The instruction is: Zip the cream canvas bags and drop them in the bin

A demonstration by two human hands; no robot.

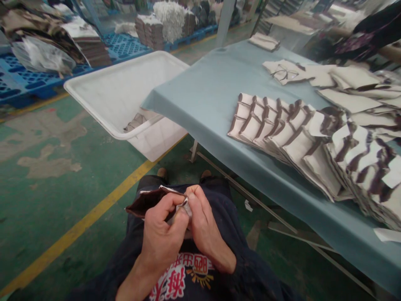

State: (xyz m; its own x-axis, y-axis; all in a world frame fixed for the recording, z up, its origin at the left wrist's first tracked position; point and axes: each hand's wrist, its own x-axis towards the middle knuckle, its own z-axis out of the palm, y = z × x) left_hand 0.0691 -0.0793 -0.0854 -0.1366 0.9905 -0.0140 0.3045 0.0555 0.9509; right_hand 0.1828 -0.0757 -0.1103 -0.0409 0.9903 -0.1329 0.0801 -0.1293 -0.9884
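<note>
Over my lap, my left hand [164, 228] and my right hand [202, 219] pinch a folded fabric piece [145, 202] between them. Its outer part is dark brown with white edging, and a lighter grey part shows at my fingertips. The fingers of both hands are closed and nearly touch each other. Part of the piece is hidden behind my left hand. To the right, overlapping rows of cream fabric pieces with brown edges [291, 142] lie on the table [200, 92], apart from my hands.
A white plastic bin [103, 96] stands at the table's left end, with a grey fabric piece [136, 121] inside. More cream pieces [354, 79] lie at the table's far right. Blue pallets [120, 46] hold stacked goods behind. A person's dark sleeve [379, 27] shows at upper right.
</note>
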